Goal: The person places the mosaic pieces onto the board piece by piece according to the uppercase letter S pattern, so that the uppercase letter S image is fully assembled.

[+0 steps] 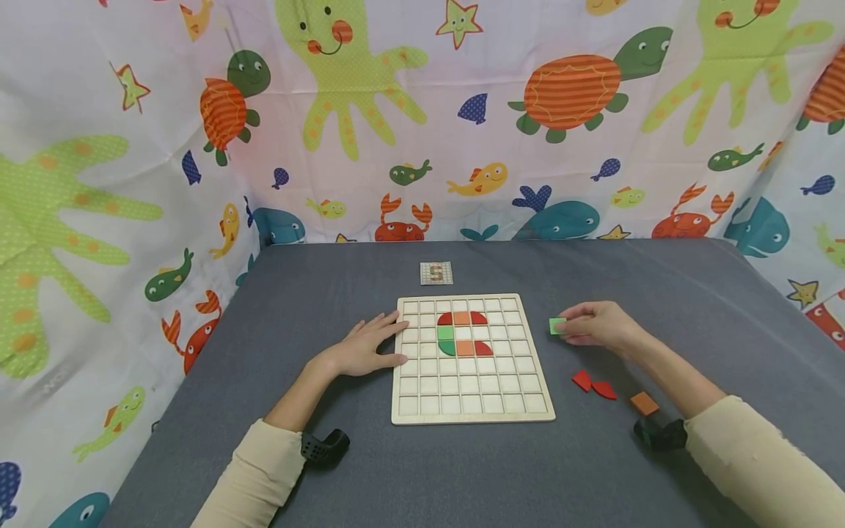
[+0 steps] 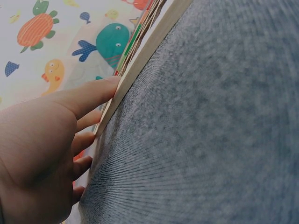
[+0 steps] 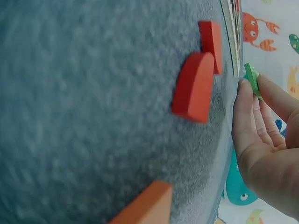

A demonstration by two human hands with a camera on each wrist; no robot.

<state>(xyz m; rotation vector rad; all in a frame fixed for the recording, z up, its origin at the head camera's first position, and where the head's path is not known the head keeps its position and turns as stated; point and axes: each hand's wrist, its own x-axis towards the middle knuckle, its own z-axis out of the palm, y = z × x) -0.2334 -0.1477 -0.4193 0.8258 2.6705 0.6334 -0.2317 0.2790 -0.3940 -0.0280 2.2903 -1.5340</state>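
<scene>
In the head view a wooden grid board [image 1: 472, 405] lies on the grey cloth. Red, orange and green tiles sit in its upper squares, among them a light green square [image 1: 446, 333] and a dark green quarter-round [image 1: 447, 347]. My left hand [image 1: 361, 347] rests at the board's left edge, fingers spread and fairly straight, fingertips on the rim. To the right of the board, my right hand [image 1: 597, 325] pinches a light green square tile [image 1: 555, 326] between thumb and fingers. The right wrist view shows this green tile [image 3: 252, 80] held tilted at the fingertips.
Two red quarter-round tiles [image 1: 604, 389] and an orange square tile [image 1: 644, 403] lie on the cloth near my right forearm. Behind the board lies a small pattern card [image 1: 436, 273]. A curtain with sea animals [image 1: 488, 88] hangs round the table's back and sides.
</scene>
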